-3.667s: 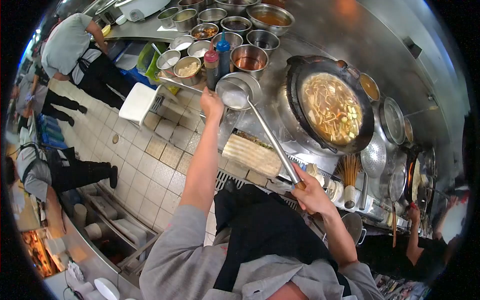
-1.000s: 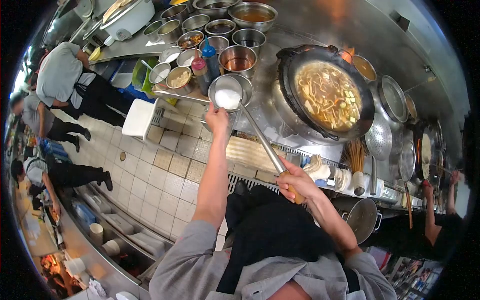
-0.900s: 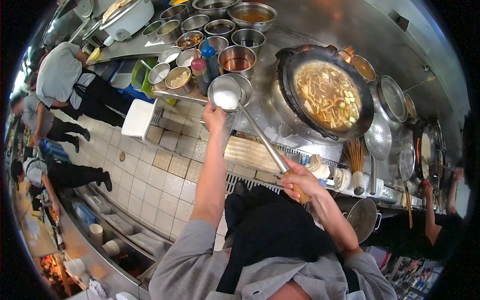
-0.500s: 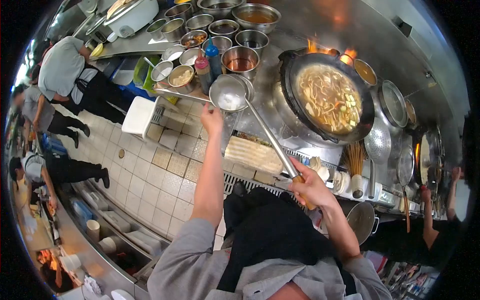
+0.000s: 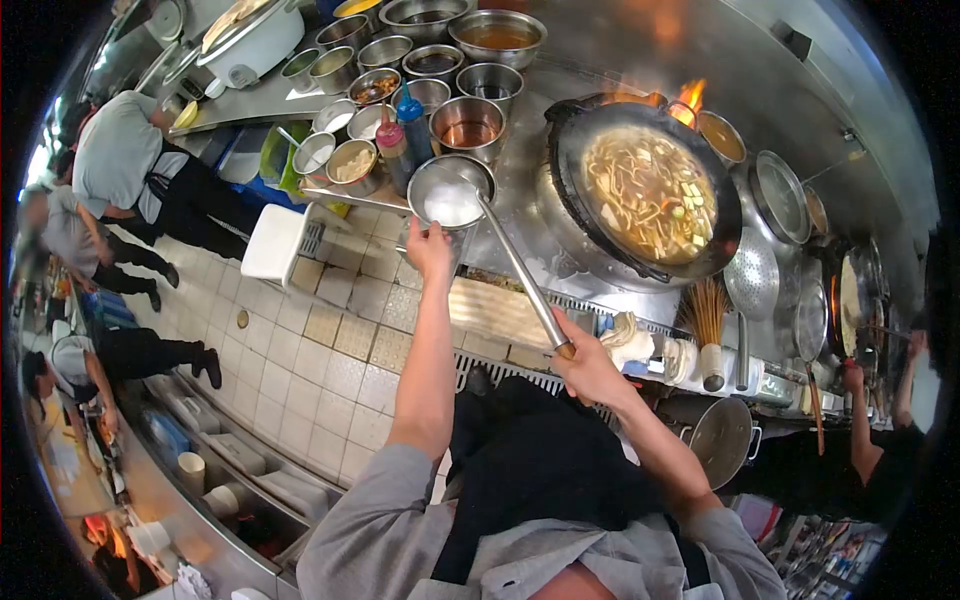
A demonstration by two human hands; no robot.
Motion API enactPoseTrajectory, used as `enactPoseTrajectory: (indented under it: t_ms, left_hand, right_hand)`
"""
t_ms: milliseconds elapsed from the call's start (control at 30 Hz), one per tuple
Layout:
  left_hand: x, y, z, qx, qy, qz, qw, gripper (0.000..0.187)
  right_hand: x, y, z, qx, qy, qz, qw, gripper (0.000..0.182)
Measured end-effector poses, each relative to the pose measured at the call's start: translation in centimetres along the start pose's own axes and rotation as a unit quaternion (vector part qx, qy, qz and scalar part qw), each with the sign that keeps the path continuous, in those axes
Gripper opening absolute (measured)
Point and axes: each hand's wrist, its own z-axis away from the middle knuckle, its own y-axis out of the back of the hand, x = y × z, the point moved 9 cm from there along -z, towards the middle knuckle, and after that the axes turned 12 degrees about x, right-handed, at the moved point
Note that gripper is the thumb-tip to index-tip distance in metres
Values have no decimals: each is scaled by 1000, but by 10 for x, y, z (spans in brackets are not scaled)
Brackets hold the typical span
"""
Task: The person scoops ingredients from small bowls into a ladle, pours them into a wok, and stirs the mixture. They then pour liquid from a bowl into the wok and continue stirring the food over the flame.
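My right hand (image 5: 590,368) is wrapped round the wooden end of a long-handled metal ladle (image 5: 525,275), whose bowl lies over a steel bowl (image 5: 470,172) of white contents. At that bowl's near rim is my left hand (image 5: 430,248), its fingers closed on something I cannot make out. Right of the ladle, a black wok (image 5: 722,190) holds noodles and cut vegetables in brown broth (image 5: 655,195), with flames (image 5: 688,100) behind it. A red-topped bottle (image 5: 394,152) and a blue-topped bottle (image 5: 412,118) stand just behind the steel bowl.
Several metal containers of sauces stand at the back, one with red-brown liquid (image 5: 467,128). A bamboo brush (image 5: 708,325) and a perforated skimmer (image 5: 752,272) lie right of the wok. Other people work at the left and far right. A white stool (image 5: 273,243) stands on the floor.
My right hand and the ladle handle have moved a little left and up in the view. The ladle's bowl stays over the steel bowl, and my left hand is still at its rim.
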Motion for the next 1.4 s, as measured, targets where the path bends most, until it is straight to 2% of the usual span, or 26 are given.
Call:
enactPoseTrajectory:
  t_ms: [167, 267, 367, 700, 733, 900, 1033, 1100, 1133, 1167, 1233, 1367, 1400]
  left_hand:
    - [10, 0, 11, -16, 51, 22, 998, 42]
    - [8, 0, 11, -12, 50, 19, 999, 43]
    - [-8, -2, 2, -37, 59, 41, 997, 52]
    - [4, 5, 20, -77, 44, 17, 996, 54]
    - [11, 7, 27, -93, -6, -13, 996, 54]
    - [19, 16, 89, -107, -116, -163, 974, 53]
    - [37, 10, 156, -172, -219, -228, 933, 53]
    - [27, 4, 179, -193, -345, -299, 869, 53]
    - [31, 1, 192, -221, -322, -316, 865, 53]
    - [29, 1, 202, -235, -343, -342, 842, 54]
    - [24, 3, 218, -254, -388, -392, 795, 55]
    - [-2, 14, 239, -278, -405, -458, 741, 58]
    - [-2, 15, 245, -281, -407, -476, 727, 58]
  right_hand:
    - [5, -14, 7, -38, -47, -134, 989, 77]
    - [1, -18, 15, -76, -85, -214, 970, 78]
    - [-7, -22, 18, -116, -85, -242, 959, 78]
    - [-16, 0, 28, -63, -35, -126, 989, 78]
    - [-23, 3, 30, -64, -25, -114, 991, 77]
    - [-30, 14, 38, -43, -11, -87, 995, 76]
    - [-20, 23, 42, -53, -10, -107, 993, 76]
    - [-5, 24, 42, -46, -42, -114, 991, 77]
    - [-3, 23, 48, -35, -19, -138, 990, 77]
    - [-5, 28, 52, -44, 3, -195, 980, 76]
    - [7, 49, 64, -27, -19, -269, 962, 77]
    - [21, 111, 103, 47, 28, -363, 930, 79]
    - [26, 130, 114, 91, 34, -369, 924, 79]
